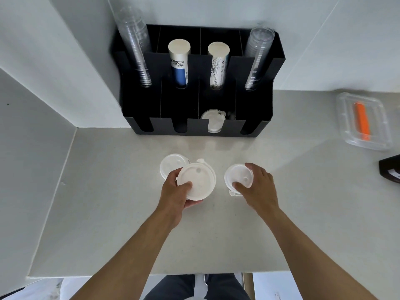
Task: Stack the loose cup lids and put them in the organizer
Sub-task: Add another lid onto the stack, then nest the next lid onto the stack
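My left hand [176, 192] grips a small stack of white cup lids [198, 180], lifted a little off the counter and tilted toward me. Behind it, another white lid [170, 164] lies flat on the counter, partly covered by the held stack. My right hand [257, 184] is closed on a separate white lid [238, 176] that rests on the counter. The black organizer [194, 125] stands against the back wall. Its third front slot holds a short pile of white lids [213, 121].
The organizer's rear slots carry two clear cup stacks [136, 48] at the ends and two paper cup stacks [179, 61] in the middle. A clear plastic container [363, 121] with an orange item sits at the right. A dark object [390, 167] lies at the right edge.
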